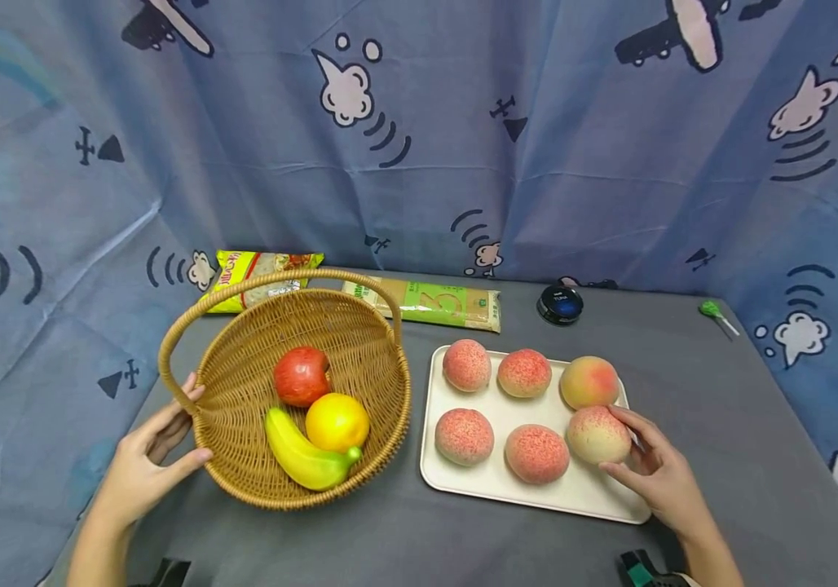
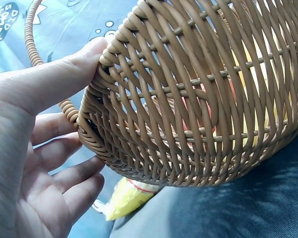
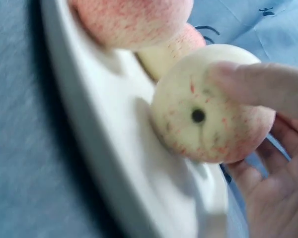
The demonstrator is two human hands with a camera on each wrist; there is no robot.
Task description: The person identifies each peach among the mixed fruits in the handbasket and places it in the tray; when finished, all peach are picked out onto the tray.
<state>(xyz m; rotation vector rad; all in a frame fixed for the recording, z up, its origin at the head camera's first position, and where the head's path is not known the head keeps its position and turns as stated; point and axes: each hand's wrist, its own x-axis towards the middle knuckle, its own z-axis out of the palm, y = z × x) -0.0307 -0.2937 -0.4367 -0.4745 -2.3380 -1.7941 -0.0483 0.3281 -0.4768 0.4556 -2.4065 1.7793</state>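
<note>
My left hand (image 1: pixel 147 465) holds the left edge of a wicker basket (image 1: pixel 382 440), thumb on the rim and fingers near the handle's foot. In the left wrist view, the thumb (image 2: pixel 64 79) lies against the woven side. Inside the basket are a red apple (image 1: pixel 302 377), an orange (image 1: pixel 338 421) and a yellow-green banana (image 1: pixel 309 456). My right hand (image 1: pixel 664 477) pinches a pale, red-speckled peach (image 1: pixel 598 435) between thumb and fingers at the right side of a white tray (image 1: pixel 463 483). A dark hole shows on this peach (image 3: pixel 208 134) in the right wrist view. Several other peaches (image 1: pixel 536 453) sit on the tray.
Behind the basket lie a yellow snack bag (image 1: pixel 243 269) and a long green-and-tan packet (image 1: pixel 434 303). A round black tin (image 1: pixel 560 305) stands behind the tray. A small green-headed stick (image 1: pixel 716 314) lies far right. A blue patterned curtain (image 1: pixel 419 122) backs the grey table (image 1: pixel 742 424).
</note>
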